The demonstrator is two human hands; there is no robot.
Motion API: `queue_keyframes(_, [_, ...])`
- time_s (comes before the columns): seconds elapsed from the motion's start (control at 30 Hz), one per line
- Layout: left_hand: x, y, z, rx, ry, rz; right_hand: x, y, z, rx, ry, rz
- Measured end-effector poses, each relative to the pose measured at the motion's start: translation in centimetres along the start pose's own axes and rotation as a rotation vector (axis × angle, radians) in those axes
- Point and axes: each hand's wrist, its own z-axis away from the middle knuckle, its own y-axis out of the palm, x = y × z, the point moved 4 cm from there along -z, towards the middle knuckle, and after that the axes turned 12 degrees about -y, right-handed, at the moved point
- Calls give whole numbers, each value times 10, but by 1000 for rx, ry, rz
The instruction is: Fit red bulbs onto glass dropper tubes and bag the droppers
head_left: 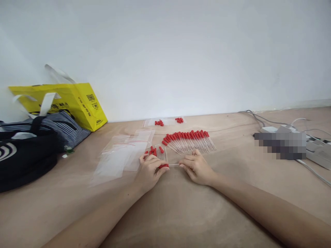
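A pale tan bench with a dull, slightly creased covering runs back to a plain white wall, and the row of droppers, glass tubes with red bulbs laid side by side, sits near its middle. Just in front of that row, one dropper is held level a little above the surface between both hands. The left hand has its fingers closed on the red bulb, and the right hand has its fingers pinched on the clear glass end. Both forearms lie across the bench. Just left of the row, close behind the left hand, is a small heap of loose droppers. Further left, clear zip bags with red seal strips are spread flat. Behind the row, close to the wall, lies a clear packet with a few red bulbs in it. Well to the left of the row, against the wall, a yellow carrier bag leans over a striped bag and a black bag. Well to the right of the row are a grey power strip and its cables.
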Motion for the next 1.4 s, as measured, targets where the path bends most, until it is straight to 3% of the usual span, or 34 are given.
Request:
queue_keyframes(0.2, [-10,-3,2,-33,5,52,2,2,-1,-79,51,-86])
queue_keyframes(0.6, [-16,-2,1,2,-4,81,6,3,-4,-97,43,-103])
queue_keyframes(0.93, [0,-6,-2,12,0,-5,1,-4,-3,34,-28,63])
queue_keyframes(1.03, [9,-13,-5,-69,-82,-39,-7,-1,-2,8,61,68])
queue_keyframes(1.13, [25,-21,-8,-161,-249,-114,-24,4,-6,-62,259,90])
queue_keyframes(1.23, [38,-23,-9,-147,-337,-207,-35,12,-20,-98,387,140])
queue_keyframes(1.4, [46,-23,-7,-137,-347,-249,-35,27,-49,-100,457,185])
